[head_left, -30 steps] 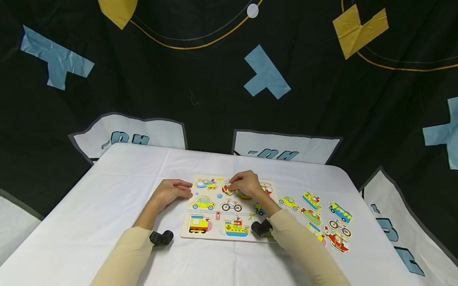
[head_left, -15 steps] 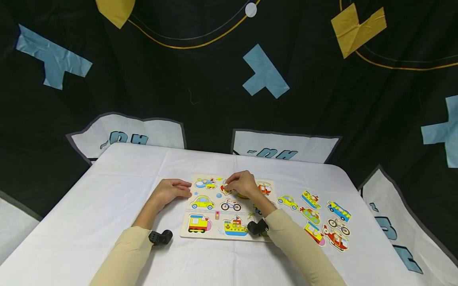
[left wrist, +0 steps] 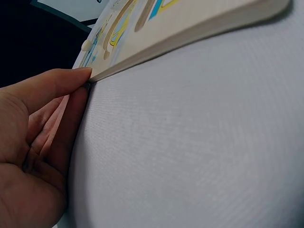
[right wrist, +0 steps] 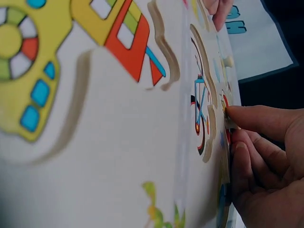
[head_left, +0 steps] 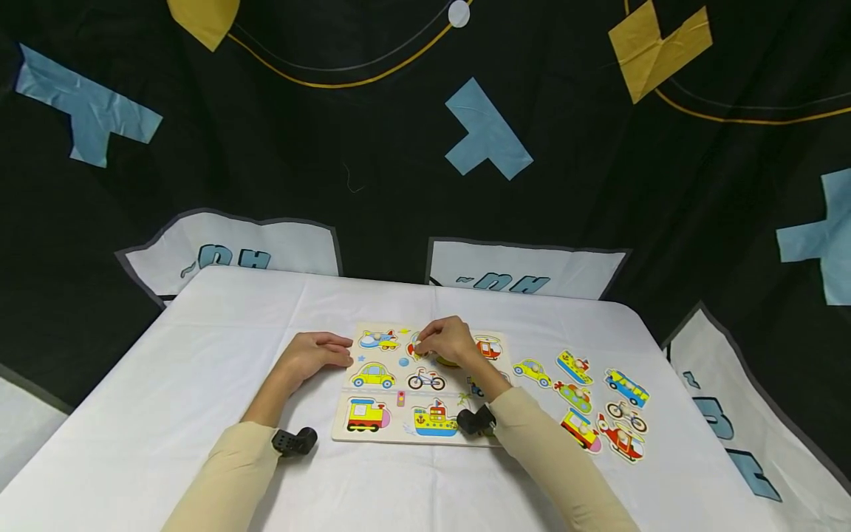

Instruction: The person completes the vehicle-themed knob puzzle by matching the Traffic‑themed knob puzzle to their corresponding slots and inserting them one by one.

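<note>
A wooden puzzle board (head_left: 392,403) printed with vehicles lies mid-table. At its top row, my right hand (head_left: 448,340) pinches a small, mostly red puzzle piece (head_left: 414,346) between thumb and fingers; its kind is hidden by the fingertips. In the right wrist view those fingertips (right wrist: 237,116) are low against the board, beyond the bicycle picture (right wrist: 199,107). My left hand (head_left: 312,358) rests on the table, its fairly straight fingers touching the board's left edge. From the left wrist view, one fingertip (left wrist: 84,73) meets the board's edge.
Several loose puzzle pieces lie right of the board: a yellow car (head_left: 532,372), a ship (head_left: 575,367), a submarine (head_left: 573,397), a bus (head_left: 627,388), a bicycle (head_left: 626,416), a train (head_left: 581,428) and a red helicopter (head_left: 621,437). A white cloth (head_left: 199,399) covers the table.
My right hand has shifted slightly left along the top row with the red puzzle piece, uncovering more of the helicopter picture. My left hand stays at the board's edge.
</note>
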{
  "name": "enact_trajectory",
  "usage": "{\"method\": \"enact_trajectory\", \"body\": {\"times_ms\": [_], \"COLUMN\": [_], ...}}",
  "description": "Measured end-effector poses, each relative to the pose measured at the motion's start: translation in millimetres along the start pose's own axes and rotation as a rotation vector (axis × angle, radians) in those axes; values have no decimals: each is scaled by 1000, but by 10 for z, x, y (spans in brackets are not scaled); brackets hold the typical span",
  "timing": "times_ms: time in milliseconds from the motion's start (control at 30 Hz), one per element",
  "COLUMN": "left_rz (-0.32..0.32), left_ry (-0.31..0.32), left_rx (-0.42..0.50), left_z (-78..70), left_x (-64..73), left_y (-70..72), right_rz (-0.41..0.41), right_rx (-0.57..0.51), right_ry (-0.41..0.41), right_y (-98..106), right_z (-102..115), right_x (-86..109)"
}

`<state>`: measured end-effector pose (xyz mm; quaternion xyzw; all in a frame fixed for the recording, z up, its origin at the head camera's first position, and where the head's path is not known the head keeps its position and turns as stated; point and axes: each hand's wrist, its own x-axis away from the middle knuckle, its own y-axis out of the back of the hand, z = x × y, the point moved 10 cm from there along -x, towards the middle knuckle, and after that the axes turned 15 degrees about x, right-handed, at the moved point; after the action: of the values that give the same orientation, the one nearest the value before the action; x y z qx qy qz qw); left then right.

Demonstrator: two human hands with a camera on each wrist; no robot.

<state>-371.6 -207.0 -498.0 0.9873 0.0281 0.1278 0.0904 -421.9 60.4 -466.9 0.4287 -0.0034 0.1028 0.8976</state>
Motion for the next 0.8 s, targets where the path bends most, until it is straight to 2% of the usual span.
{"method": "enact_trajectory", "body": {"times_ms": [200,533,800], "left_rz": [-1,7,1], "left_ry": [1,-18,-16], "left_rx": [-10,-8,-18], "left_z": [-16,-41,-26], "left_x": [22,40,31], "left_y": [3,-9,-6], "right_rz": [1,1,4], "right_rx": [12,23,4], "right_ry": [11,-23,-8], "right_y": [2,40,209], "right_z": [6,-7,-41], "right_x": [0,52,140]}}
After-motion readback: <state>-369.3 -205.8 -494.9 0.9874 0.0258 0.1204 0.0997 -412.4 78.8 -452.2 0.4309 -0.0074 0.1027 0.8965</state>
